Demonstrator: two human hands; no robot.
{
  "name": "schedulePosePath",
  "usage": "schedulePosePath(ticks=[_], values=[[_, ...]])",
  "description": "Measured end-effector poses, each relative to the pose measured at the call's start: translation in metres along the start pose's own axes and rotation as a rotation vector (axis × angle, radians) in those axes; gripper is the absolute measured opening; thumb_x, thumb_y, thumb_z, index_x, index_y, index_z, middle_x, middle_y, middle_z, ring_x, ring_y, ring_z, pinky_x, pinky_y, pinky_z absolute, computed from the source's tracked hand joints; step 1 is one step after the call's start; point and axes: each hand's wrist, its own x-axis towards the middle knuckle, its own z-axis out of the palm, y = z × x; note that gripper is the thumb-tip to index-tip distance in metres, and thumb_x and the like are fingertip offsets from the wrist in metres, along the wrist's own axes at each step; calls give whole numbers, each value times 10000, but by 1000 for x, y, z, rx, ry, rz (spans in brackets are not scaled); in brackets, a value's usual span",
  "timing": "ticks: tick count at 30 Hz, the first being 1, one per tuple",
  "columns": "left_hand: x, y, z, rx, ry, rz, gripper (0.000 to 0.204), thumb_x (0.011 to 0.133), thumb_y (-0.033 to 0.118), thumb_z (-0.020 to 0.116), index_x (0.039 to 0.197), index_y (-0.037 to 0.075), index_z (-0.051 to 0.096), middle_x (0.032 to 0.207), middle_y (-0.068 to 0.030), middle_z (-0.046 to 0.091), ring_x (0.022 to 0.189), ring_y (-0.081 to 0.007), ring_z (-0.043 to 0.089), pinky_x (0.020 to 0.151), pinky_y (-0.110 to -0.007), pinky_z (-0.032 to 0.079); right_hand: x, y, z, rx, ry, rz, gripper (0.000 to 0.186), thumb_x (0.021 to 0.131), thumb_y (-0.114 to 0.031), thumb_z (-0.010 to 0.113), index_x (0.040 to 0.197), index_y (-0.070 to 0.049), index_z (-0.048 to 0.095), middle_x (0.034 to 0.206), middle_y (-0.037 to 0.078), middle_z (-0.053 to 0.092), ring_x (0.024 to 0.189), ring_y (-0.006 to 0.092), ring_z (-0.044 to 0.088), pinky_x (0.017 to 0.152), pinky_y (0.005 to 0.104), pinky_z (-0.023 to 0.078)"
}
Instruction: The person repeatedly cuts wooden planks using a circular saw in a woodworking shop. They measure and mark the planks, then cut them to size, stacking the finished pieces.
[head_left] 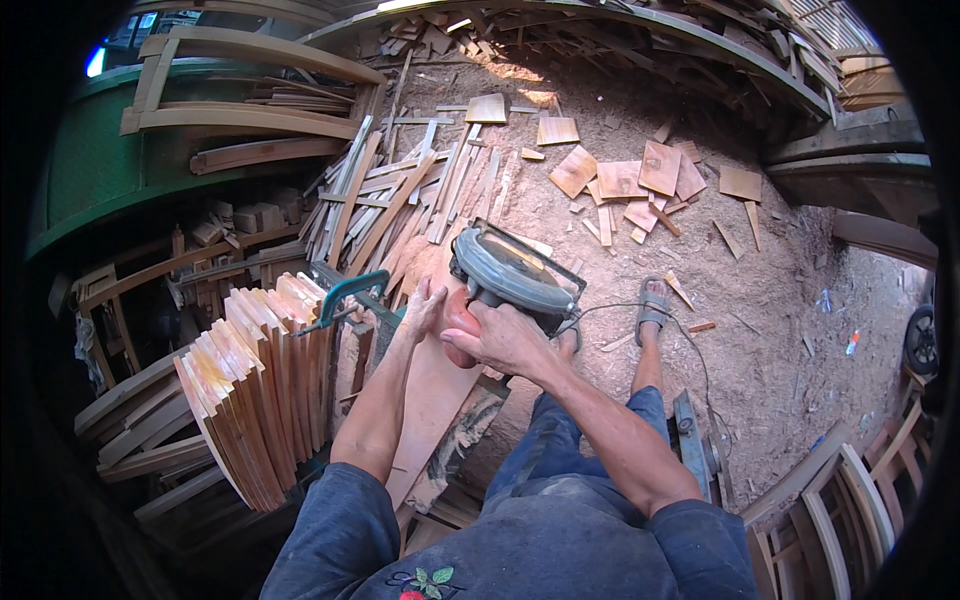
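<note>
My right hand (500, 338) is wrapped round the orange handle of a corded circular saw (515, 275) with a grey rounded guard. The saw rests over a long wooden board (440, 385) that slants from the bench toward me. Beside the orange part of the saw, my left hand (424, 308) has its fingers stretched out at the board's left edge; whether it touches the saw I cannot tell. Just left of that hand sits a green clamp (350, 292). The saw's blade is hidden.
Upright cut boards (255, 390) stand stacked at the left. Thin offcut strips (385, 190) and flat wood pieces (620, 180) litter the sawdust-covered floor. A power cable (700, 350) loops past my sandalled foot (653, 305). Curved wooden frames (830, 500) lean at the lower right.
</note>
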Motion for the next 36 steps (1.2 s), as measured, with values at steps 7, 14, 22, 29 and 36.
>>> schedulePosePath(ticks=[7,14,22,29,36], values=[[-7,10,2,-127,11,-2,385,1003,301,652,1271,45,548,1054,-47,612,939,-124,547,851,-298,480,8,-5,0,15,12,-31,746,947,-645,582,1034,93,648,801,337,680,810,495,703,748,526,559],[-7,11,-6,-176,-29,-18,256,1018,262,634,1179,68,585,1019,-29,616,922,-112,551,828,-282,484,16,-11,2,-10,41,-44,714,943,-618,587,963,92,665,789,303,699,773,465,717,728,521,571],[-25,36,-3,-206,-28,110,207,1046,230,610,1187,79,599,1045,-27,656,933,-114,620,816,-282,529,28,-12,6,16,37,-57,752,947,-665,570,1008,81,644,812,341,678,818,512,692,737,546,551],[-27,35,1,-307,96,44,224,1049,196,603,1222,56,579,1064,-43,657,959,-127,636,840,-289,541,30,-16,4,15,8,-39,750,949,-666,572,1031,75,648,824,343,680,836,520,689,744,546,553],[-24,35,-8,-382,-23,72,269,1024,192,650,1240,54,568,1111,-83,679,967,-150,671,846,-296,569,34,-18,4,59,-3,-33,748,948,-664,577,1036,75,650,833,333,686,836,519,689,748,550,552]])
